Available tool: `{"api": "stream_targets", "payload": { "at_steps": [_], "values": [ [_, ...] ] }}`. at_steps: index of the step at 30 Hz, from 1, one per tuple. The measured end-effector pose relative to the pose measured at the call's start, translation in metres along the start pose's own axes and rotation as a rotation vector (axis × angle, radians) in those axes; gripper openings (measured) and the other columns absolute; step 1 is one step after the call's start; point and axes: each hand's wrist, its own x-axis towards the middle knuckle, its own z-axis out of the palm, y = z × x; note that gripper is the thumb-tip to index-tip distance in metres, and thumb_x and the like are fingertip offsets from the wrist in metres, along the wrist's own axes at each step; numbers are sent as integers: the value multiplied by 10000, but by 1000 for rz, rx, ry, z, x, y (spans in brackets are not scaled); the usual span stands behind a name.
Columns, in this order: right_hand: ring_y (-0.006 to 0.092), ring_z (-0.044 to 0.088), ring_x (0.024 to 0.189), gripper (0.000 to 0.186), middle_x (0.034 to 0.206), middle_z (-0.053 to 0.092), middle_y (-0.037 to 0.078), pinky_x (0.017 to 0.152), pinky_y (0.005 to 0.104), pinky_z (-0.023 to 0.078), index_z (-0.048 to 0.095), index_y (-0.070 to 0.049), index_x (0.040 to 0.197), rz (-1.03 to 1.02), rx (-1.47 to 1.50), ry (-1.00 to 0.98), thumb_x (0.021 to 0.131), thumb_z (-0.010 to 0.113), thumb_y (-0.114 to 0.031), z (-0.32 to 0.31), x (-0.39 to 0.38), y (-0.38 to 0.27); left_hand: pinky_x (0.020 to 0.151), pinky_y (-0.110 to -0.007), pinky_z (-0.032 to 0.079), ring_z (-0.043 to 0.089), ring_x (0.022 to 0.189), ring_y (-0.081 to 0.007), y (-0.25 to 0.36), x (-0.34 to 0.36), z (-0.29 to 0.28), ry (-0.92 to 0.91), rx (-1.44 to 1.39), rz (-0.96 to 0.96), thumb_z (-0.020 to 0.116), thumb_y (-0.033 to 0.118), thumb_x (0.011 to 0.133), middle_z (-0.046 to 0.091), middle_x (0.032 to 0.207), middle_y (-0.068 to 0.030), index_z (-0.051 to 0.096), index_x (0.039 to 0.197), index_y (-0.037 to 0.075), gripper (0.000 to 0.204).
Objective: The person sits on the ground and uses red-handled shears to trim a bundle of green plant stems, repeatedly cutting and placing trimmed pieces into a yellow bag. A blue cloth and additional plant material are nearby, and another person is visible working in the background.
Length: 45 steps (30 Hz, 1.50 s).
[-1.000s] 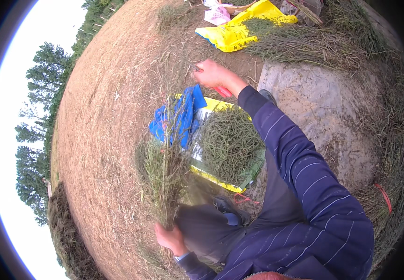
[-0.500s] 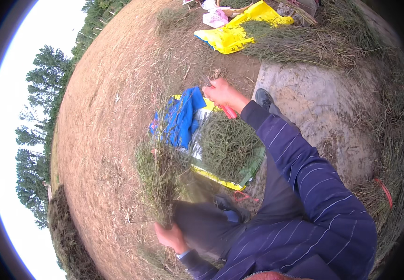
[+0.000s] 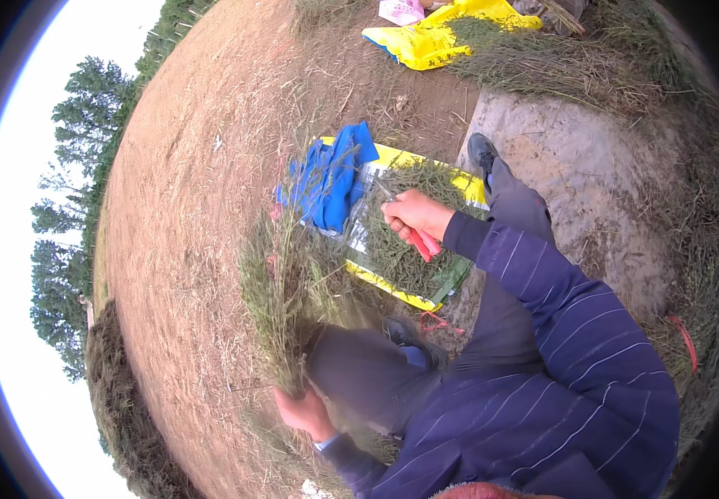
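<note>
My left hand (image 3: 304, 413) is closed round the base of a tall bundle of green leafy stems (image 3: 276, 312), beside my bent knee. The bundle's tops reach up and spread near a blue cloth (image 3: 329, 187). My right hand (image 3: 416, 214) grips red-handled shears (image 3: 424, 244), whose narrow metal blades point up and to the left. That hand is over a pile of cut green sprigs (image 3: 405, 264), lying on a yellow-edged sheet (image 3: 393, 298). Whether the blades are apart is too small to tell.
Dry straw-strewn soil (image 3: 201, 208) stretches to the left. A pale ground sheet (image 3: 576, 183) lies at the right, with cut stalks (image 3: 542, 79) heaped beyond it. A yellow bag (image 3: 426, 46) is at the far side. Red string (image 3: 440, 324) lies near my shoe (image 3: 409, 337).
My right hand has come nearer and slightly right with the shears, from the sheet's far edge to over the sprig pile. The left hand still grips the bundle in nearly the same place.
</note>
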Motion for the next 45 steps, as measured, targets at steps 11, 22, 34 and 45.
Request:
{"api": "stream_targets", "payload": {
  "at_steps": [11,22,34,45],
  "values": [
    [105,496,487,290,684,531,-13,452,332,442,579,-62,857,68,81,-24,1047,623,-277,3,-32,50,545,-274,482,545,588,-83,-17,-18,-19,47,36,39,847,320,941,640,748,0,567,811,123,366],
    [99,558,568,311,729,610,8,530,309,483,620,-25,861,-202,-109,-39,1061,618,-263,5,-52,41,532,-276,501,582,581,-96,-29,-18,-26,91,98,66,857,329,932,657,758,-8,578,822,106,374],
    [182,635,685,258,745,645,77,684,376,519,673,12,975,-672,-661,38,1022,655,-241,23,-55,-47,766,-538,541,701,867,-474,-33,-17,-30,-59,122,-113,876,158,751,704,971,-222,642,1047,-14,415],
    [433,677,773,404,788,667,230,701,531,495,660,10,909,-609,-942,89,1012,638,-380,38,-22,-80,661,-499,484,629,738,-385,-26,-16,-33,25,159,41,829,151,765,630,854,-150,566,901,31,320]
  ]
}}
